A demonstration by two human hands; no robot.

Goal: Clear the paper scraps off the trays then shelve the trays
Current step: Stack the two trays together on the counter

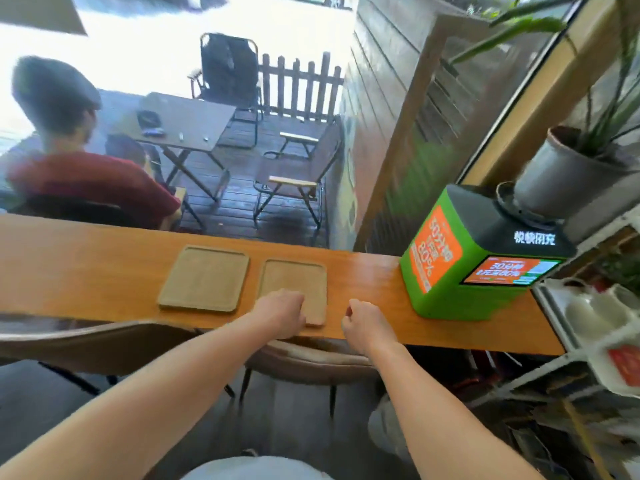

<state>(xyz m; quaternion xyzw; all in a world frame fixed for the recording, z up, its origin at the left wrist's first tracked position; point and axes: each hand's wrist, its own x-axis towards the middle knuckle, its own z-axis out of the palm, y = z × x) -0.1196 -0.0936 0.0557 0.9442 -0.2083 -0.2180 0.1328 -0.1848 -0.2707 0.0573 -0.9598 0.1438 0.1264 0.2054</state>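
Both trays look scrap-free, sitting side by side on the counter (104, 268). My left hand (282, 315) rests clenched on the right tray (294, 282); right hand (363, 322) clenched, grasping nothing visible. Probably stacking next, onto the left tray (204, 277).

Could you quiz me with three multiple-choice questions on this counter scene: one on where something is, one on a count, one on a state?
1. Where is the green box relative to the trays?
A. To their right on the counter
B. Between them
C. On the floor

2. How many trays lie on the counter?
A. One
B. Two
C. Four

3. What is the left hand doing?
A. Hanging far from the counter
B. Resting over the right tray at its near edge
C. Holding a cup

Answers: 1 A, the box stands past the right tray. 2 B, the left tray and right tray lie side by side. 3 B, curled fingers cover that tray's near edge; the right hand is beside it.
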